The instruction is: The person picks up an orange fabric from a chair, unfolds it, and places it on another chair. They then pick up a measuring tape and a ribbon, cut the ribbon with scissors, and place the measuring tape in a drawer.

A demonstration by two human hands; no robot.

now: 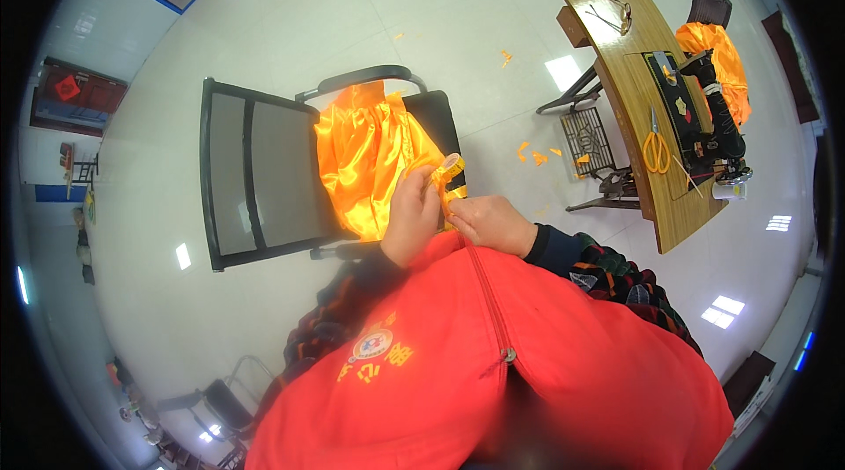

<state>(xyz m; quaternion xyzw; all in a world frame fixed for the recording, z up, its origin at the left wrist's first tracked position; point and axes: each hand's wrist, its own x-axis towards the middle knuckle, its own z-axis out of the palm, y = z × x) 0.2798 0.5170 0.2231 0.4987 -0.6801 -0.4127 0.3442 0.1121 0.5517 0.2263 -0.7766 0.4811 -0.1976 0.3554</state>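
In front of my chest, both hands are closed around a small roll of yellow ribbon (452,162). My left hand (414,213) grips at the roll's left side. From the right, my right hand (495,222) pinches the strip that hangs down from it; the fingertips partly hide the strip. Just beyond my left hand, shiny orange-yellow satin cloth (365,153) lies gathered over the seat of a black chair (251,175) with a mesh back. Whether the cloth is joined to the ribbon cannot be told.
To the right stands a wooden sewing table (647,34) with a black sewing machine (723,122), orange-handled scissors (656,149) and eyeglasses (623,17). A treadle (588,140) sits below it, with orange scraps (539,156) on the floor. More orange cloth (726,61) drapes another chair (709,5).
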